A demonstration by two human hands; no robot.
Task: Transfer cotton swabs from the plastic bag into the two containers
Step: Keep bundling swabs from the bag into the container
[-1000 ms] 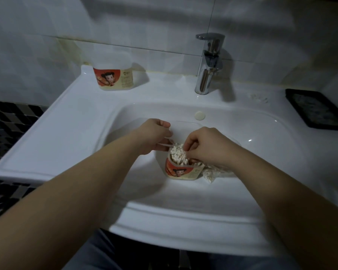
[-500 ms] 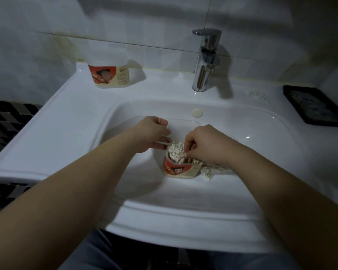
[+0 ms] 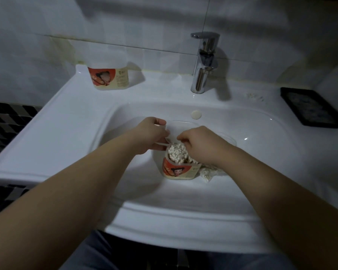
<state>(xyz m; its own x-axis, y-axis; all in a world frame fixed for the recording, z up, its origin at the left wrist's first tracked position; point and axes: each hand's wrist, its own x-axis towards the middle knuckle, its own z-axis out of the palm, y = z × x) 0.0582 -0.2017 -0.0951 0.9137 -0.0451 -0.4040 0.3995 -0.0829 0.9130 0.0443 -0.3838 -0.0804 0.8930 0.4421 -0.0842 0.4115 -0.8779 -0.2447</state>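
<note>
Cotton swabs (image 3: 177, 153) fill container (image 3: 179, 171); left hand (image 3: 151, 134) fingers (image 3: 160, 147) grip rim, right hand (image 3: 200, 146) fingers (image 3: 182, 138) pinch swabs.

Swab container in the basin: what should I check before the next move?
1. Container in the basin upright: ok.
2. Left hand gripping its clear top part: ok.
3. Right hand pinching cotton swabs: cannot tell.
4. Room left inside: not ok, looks packed.
5. Plastic bag within reach beside it: ok.
6. Second container on the back ledge open: cannot tell.
</note>
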